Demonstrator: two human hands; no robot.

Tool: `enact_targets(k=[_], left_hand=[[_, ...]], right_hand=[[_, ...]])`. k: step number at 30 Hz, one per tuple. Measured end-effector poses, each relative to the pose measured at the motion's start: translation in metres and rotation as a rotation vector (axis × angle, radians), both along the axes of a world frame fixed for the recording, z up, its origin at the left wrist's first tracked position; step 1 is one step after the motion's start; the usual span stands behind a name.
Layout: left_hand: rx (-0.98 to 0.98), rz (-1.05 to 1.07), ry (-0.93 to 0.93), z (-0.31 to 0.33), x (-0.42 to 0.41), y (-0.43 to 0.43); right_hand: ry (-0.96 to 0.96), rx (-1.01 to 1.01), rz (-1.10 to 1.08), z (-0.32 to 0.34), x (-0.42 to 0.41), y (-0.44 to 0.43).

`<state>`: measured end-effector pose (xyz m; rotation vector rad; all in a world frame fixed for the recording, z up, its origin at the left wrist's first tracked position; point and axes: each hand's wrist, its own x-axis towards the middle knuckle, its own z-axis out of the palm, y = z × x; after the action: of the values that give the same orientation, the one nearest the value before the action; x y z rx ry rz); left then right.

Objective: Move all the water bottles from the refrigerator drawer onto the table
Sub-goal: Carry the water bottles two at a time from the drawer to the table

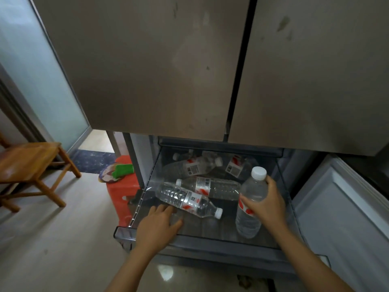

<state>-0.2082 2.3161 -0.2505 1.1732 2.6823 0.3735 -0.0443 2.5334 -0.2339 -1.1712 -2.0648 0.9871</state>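
While the upright bottle [253, 189] at the lower right of the refrigerator drawer [210, 243] is clasped by the right hand [267, 205], fingers and thumb curled round its upper body just below the white cap, the left hand [157, 224] is held low over the drawer's front left. Its fingers are straight and slightly apart, with their tips at the side of the nearest lying bottle [187, 199]; whether that bottle is touched cannot be told. A second lying bottle [210, 187] is seen just behind it, and at least two more are seen farther back, toward the middle of the frame. All appear filled and capped, so a fair weight for their size is to be expected. Thin clear walls are likely to give if squeezed hard, and cold plastic may be damp and slippery. Being round, the lying bottles are judged apt to roll on the smooth drawer floor. A hold round the labelled middle, taken from above, is judged the surest, rather than one at the narrow neck.
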Motion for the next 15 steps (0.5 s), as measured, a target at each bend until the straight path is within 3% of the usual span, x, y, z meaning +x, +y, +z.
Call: enact_targets(k=[4, 12, 15], left_hand=[[-0.093, -0.141, -0.099, 0.010, -0.011, 0.021], [-0.455, -0.763, 0.364, -0.012, -0.029, 0.091], [-0.521, -0.840, 0.419, -0.018, -0.036, 0.097]], right_hand=[[-0.065, 0.076, -0.008, -0.002, 0.000, 0.007], [-0.100, 0.080, -0.061, -0.005, 0.001, 0.011], [-0.109, 0.078, -0.055, -0.005, 0.000, 0.011]])
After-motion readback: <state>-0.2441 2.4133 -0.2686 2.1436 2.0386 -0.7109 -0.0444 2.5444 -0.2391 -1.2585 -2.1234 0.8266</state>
